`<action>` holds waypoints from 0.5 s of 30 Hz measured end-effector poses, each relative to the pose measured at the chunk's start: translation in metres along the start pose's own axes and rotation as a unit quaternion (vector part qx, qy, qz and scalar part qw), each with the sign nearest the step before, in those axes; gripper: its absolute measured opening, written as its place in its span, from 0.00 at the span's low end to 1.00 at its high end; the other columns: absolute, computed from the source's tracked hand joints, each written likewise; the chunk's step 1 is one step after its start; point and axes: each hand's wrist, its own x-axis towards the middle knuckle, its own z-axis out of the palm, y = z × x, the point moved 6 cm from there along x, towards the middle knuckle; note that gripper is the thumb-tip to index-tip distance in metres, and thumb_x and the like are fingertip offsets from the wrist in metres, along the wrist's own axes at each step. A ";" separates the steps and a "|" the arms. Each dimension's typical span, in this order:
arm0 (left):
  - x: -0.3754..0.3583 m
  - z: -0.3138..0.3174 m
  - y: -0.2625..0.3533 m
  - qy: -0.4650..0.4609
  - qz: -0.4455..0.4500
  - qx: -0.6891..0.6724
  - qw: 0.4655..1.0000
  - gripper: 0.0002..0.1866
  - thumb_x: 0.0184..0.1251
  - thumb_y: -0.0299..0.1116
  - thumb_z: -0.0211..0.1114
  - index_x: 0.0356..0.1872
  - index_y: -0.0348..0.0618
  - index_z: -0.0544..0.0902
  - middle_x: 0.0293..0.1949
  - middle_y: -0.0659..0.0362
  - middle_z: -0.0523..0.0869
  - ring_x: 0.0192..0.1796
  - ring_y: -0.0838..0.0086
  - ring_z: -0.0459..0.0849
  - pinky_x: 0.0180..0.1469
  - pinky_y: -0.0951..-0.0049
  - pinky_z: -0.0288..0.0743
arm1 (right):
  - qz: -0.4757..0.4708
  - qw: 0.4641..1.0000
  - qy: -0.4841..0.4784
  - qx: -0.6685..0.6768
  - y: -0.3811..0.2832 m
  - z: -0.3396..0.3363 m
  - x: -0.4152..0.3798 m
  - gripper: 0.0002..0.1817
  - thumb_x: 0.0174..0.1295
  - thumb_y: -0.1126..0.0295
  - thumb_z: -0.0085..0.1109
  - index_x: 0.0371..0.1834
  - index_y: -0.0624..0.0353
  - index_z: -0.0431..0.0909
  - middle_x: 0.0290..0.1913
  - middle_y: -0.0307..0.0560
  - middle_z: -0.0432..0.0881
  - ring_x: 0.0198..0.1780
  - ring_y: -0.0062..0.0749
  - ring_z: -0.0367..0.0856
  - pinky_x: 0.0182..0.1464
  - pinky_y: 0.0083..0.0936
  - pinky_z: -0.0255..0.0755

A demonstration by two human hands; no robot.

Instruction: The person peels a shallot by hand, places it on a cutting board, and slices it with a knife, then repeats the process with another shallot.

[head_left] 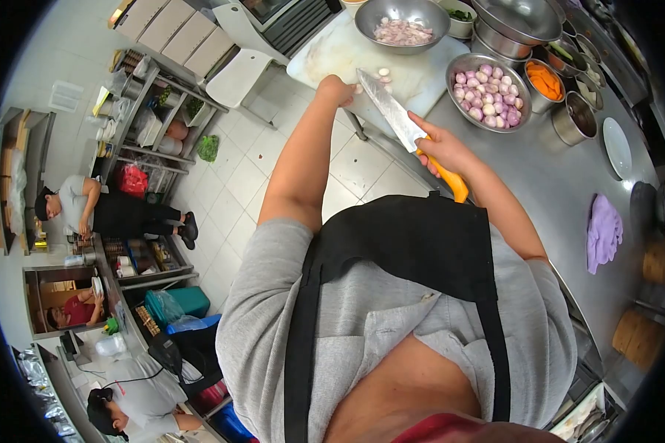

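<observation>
My right hand (448, 150) is closed around the orange handle of a kitchen knife (396, 114), whose wide blade points away over the cutting board. At the near edge of the white cutting board (318, 63) is my left hand (335, 90), its fingers curled together by the blade's tip; what they hold is too small to make out. A few pale peeled shallots (384, 72) lie on the board just past the blade. A steel bowl (450, 74) of whole purple shallots (489, 94) stands right of the board. Another steel bowl (363, 28) holds sliced shallots (404, 32).
Cut carrots (544, 79) fill a container on the steel counter (539, 173). Beyond are a steel pot (575, 120), a white plate (617, 148) and a purple cloth (604, 232). Left are a white chair (236, 77), shelves and several people, one standing (77, 203).
</observation>
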 end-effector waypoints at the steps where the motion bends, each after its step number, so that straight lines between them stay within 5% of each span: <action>1: 0.002 -0.002 -0.002 -0.001 -0.001 0.001 1.000 0.23 0.56 0.52 0.66 0.16 0.40 0.81 0.13 0.57 0.79 0.17 0.71 0.78 0.26 0.70 0.73 | 0.001 1.000 -0.001 0.002 0.000 0.001 0.000 0.33 0.65 0.70 0.42 0.74 0.40 0.49 0.20 0.38 0.70 0.14 0.19 0.66 0.16 0.20 0.64; 6: 0.011 -0.004 -0.005 -0.078 0.043 0.104 0.991 0.30 0.52 0.59 0.67 0.10 0.39 0.78 0.14 0.59 0.79 0.16 0.73 0.76 0.24 0.73 0.70 | 0.018 1.000 0.001 0.023 0.007 0.001 0.005 0.32 0.65 0.70 0.42 0.74 0.39 0.50 0.20 0.38 0.71 0.14 0.19 0.66 0.16 0.19 0.64; 9: 0.013 -0.001 -0.009 -0.021 0.009 0.016 1.000 0.31 0.47 0.61 0.70 0.09 0.40 0.77 0.12 0.60 0.77 0.16 0.74 0.75 0.23 0.73 0.69 | 0.008 0.998 0.004 0.062 0.012 -0.003 0.005 0.32 0.65 0.70 0.42 0.74 0.40 0.50 0.20 0.38 0.71 0.14 0.19 0.66 0.16 0.18 0.64; 15: 0.013 -0.003 0.000 -0.077 0.012 0.029 0.997 0.30 0.44 0.57 0.75 0.13 0.36 0.78 0.12 0.59 0.74 0.13 0.76 0.70 0.17 0.74 0.64 | 0.019 0.997 -0.010 0.080 0.017 -0.001 0.008 0.32 0.65 0.68 0.44 0.74 0.41 0.50 0.19 0.38 0.71 0.14 0.18 0.66 0.17 0.17 0.63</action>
